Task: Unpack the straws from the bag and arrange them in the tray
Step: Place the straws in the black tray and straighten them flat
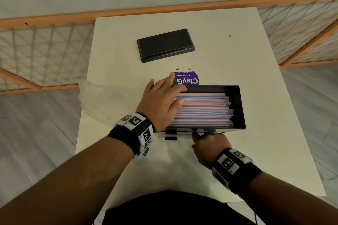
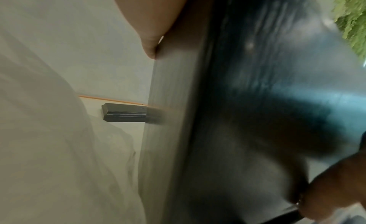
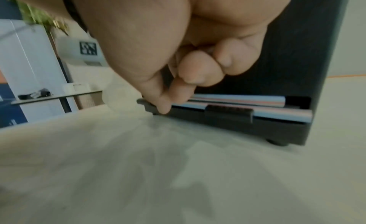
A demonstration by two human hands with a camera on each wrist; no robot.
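A black open-topped tray (image 1: 237,107) stands mid-table, filled with pink, blue and white striped straws (image 1: 203,109) lying lengthwise. My left hand (image 1: 173,95) lies flat with straight fingers on the straws' left ends and the tray's left wall (image 2: 178,117). My right hand (image 1: 198,134) is at the tray's front. Its fingers are curled, and thumb and forefinger (image 3: 172,99) pinch the end of a straw (image 3: 247,99) lying in the low front slot. The crumpled clear bag (image 1: 95,97) lies left of the tray, beside my left wrist.
A flat black lid (image 1: 165,45) lies farther back on the white table (image 1: 256,151). A round purple sticker (image 1: 188,78) sits just behind the tray. An orange lattice railing (image 1: 36,51) runs behind and beside the table.
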